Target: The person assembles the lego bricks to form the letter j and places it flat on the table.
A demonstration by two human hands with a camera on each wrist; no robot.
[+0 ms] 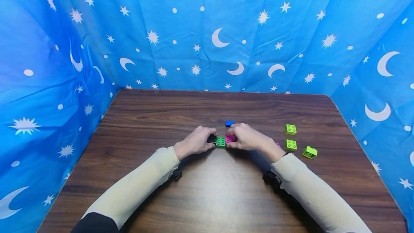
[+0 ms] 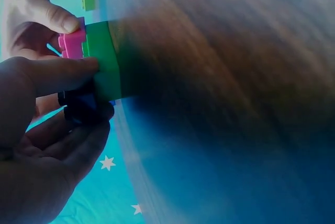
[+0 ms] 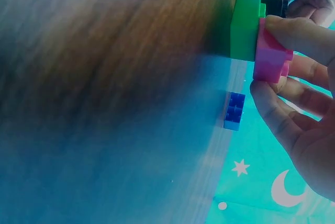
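Observation:
A green toy building brick (image 1: 220,142) sits on the table between both hands, its studs facing up. My left hand (image 1: 198,141) pinches a black brick (image 2: 84,103) at the green one's left end, thumb on the near side and fingers on the far side. At the other end my right hand (image 1: 248,137) grips a pink brick (image 3: 269,59) between thumb and fingers. Both the black and the pink brick stand higher than the green, overlapping its studded top in the wrist views. Fingers cover part of each.
Just beyond the right hand lies a blue brick (image 1: 229,123), its hollow side showing in the right wrist view. Two lime bricks (image 1: 291,145) stand studs up on the right; a third lime brick (image 1: 309,152) is tipped over. Another pink piece (image 1: 277,144) peeks out behind the right wrist.

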